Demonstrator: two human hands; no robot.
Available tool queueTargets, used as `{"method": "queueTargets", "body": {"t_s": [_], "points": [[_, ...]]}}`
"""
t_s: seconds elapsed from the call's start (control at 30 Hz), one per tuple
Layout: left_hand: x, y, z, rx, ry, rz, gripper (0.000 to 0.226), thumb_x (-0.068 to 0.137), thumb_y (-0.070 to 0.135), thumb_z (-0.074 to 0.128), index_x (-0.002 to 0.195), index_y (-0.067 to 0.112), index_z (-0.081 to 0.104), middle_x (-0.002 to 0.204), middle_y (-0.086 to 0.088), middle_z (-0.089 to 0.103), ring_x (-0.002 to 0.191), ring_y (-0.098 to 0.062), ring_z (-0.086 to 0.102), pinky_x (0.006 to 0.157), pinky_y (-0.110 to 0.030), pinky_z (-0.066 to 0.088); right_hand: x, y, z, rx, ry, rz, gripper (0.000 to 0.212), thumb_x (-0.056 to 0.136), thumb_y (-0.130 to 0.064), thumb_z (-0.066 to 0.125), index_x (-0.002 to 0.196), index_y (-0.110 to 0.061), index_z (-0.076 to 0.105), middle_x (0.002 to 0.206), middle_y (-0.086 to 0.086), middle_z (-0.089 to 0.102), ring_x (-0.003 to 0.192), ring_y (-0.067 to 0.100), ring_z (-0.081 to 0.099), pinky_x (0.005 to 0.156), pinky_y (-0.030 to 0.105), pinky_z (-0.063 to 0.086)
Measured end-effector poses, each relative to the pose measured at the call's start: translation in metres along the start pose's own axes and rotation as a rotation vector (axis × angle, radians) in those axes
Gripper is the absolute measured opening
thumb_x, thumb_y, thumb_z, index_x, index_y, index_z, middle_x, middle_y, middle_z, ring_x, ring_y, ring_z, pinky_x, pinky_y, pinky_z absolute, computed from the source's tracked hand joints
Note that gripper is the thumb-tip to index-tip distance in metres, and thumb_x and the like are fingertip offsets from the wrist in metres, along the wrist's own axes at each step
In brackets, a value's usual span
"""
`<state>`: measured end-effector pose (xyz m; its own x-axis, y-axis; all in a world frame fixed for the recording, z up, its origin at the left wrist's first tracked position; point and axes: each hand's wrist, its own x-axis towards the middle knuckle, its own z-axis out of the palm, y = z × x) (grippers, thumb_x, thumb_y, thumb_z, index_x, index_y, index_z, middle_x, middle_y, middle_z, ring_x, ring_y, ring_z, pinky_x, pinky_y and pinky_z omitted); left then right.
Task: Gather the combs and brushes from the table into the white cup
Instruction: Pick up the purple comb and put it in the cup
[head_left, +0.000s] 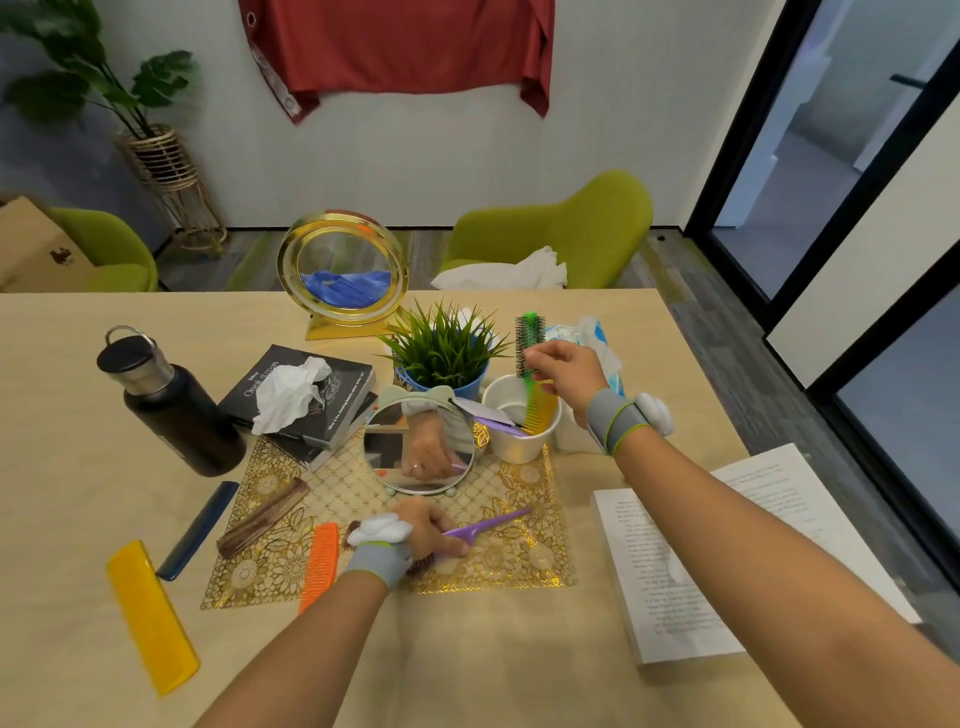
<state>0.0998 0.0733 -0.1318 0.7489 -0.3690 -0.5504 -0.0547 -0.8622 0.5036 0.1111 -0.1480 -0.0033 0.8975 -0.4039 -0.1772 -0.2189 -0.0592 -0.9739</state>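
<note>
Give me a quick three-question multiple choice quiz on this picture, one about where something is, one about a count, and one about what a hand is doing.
1. Where does the black bottle stand?
A. On the far left of the table
B. Inside the white cup
C. On the open book

2. How many combs lie loose to the left of the left hand?
A. One
B. Four
C. Seven

3. What is the right hand doing?
A. Resting flat on the table
B. Holding a round brush over the white cup
C. Gripping the bottle

Answers:
1. A, the bottle stands left of the stacked books.
2. B, the yellow comb, blue comb, brown comb and orange comb lie there, left of the left hand.
3. B, its fingers pinch the green round brush above the white cup.
</note>
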Motion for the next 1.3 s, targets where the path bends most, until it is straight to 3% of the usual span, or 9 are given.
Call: {"method": "queueTargets", "body": {"t_s": [0.17,0.27,0.47,0.63,0.77,0.93,1.1,1.2,1.3], "points": [[0.003,0.031,-0.006,-0.125,-0.05,0.125,0.028,0.055,0.042,0.085,0.045,0.028,0.063,0.049,0.011,0.054,0.054,-0.009,0.044,0.056,-0.024,0.036,-0.003,-0.002,-0.004,-0.1,-0.106,-0.017,0.019,0.086,-0.015,0.059,0.067,-0.019,0.059,0.066,-0.002,0.06,0.057,0.009,0.05,0.05,0.014,0.042],[0.004,0.053,-0.014,-0.072,-0.097,0.194,0.028,0.058,0.046,0.082,0.062,0.021,0.07,0.062,0.002,0.056,0.062,-0.013,0.046,0.063,-0.028,0.036,-0.007,-0.003,-0.005,-0.35,-0.322,-0.058,0.019,0.082,-0.012,0.064,0.063,-0.014,0.065,0.05,-0.01,0.063,0.051,0.004,0.051,0.045,0.007,0.043],[0.0,0.084,-0.029,-0.071,-0.14,0.309,0.025,0.065,0.036,0.082,0.053,0.024,0.063,0.037,0.015,0.048,0.038,0.001,0.041,0.052,-0.019,0.033,-0.013,-0.003,-0.005,-0.845,-0.624,0.019,0.024,0.075,-0.01,0.071,0.097,0.0,0.071,0.041,-0.018,0.058,0.04,-0.003,0.05,0.045,0.008,0.041],[-0.002,0.094,-0.034,-0.099,-0.109,0.373,0.029,0.068,0.028,0.081,0.051,0.02,0.059,0.042,0.012,0.044,0.034,0.001,0.038,0.047,-0.016,0.028,-0.016,0.001,-0.013,-0.946,-0.633,0.113,0.03,0.075,-0.013,0.072,0.104,-0.005,0.069,0.068,0.004,0.055,0.053,0.008,0.042,0.049,0.018,0.036],[-0.002,0.095,-0.034,-0.182,-0.071,0.405,0.019,0.068,0.025,0.081,0.064,0.014,0.066,0.045,0.008,0.044,0.034,-0.002,0.035,0.046,-0.016,0.025,-0.017,0.006,-0.019,-0.948,-0.677,0.122,0.028,0.071,-0.02,0.076,0.097,-0.01,0.073,0.073,0.009,0.056,0.065,0.017,0.041,0.053,0.022,0.034],[-0.004,0.092,-0.036,-0.269,-0.049,0.39,0.03,0.067,0.022,0.082,0.084,-0.002,0.074,0.05,0.006,0.056,0.043,-0.001,0.043,0.052,-0.017,0.035,-0.013,0.013,-0.021,-0.969,-0.679,0.119,0.029,0.071,-0.02,0.077,0.097,-0.009,0.073,0.057,-0.005,0.051,0.054,0.009,0.038,0.046,0.017,0.036],[-0.002,0.065,-0.043,-0.323,-0.104,0.299,0.021,0.067,0.017,0.082,0.079,0.001,0.074,0.059,-0.007,0.064,0.049,-0.009,0.053,0.058,-0.02,0.045,0.001,0.008,-0.047,-0.895,-0.623,0.153,0.026,0.074,-0.014,0.073,0.099,-0.005,0.07,0.06,-0.002,0.052,0.055,0.008,0.041,0.042,0.011,0.037],[-0.002,0.038,-0.045,-0.314,-0.127,0.189,0.011,0.068,0.011,0.081,0.07,0.016,0.071,0.045,0.012,0.064,0.038,0.002,0.052,0.05,-0.011,0.045,0.009,0.002,-0.068,-0.639,-0.525,0.208,0.005,0.078,-0.01,0.069,0.083,-0.011,0.069,0.064,0.001,0.053,0.056,0.008,0.044,0.044,0.012,0.04],[-0.005,0.02,-0.042,-0.305,-0.141,0.107,0.013,0.071,0.004,0.078,0.07,0.013,0.069,0.038,0.013,0.06,0.033,0.003,0.05,0.044,-0.009,0.043,0.018,-0.003,-0.075,-0.318,-0.443,0.241,0.015,0.082,-0.005,0.064,0.074,-0.017,0.06,0.061,-0.002,0.06,0.05,0.003,0.056,0.046,0.012,0.048]]}}
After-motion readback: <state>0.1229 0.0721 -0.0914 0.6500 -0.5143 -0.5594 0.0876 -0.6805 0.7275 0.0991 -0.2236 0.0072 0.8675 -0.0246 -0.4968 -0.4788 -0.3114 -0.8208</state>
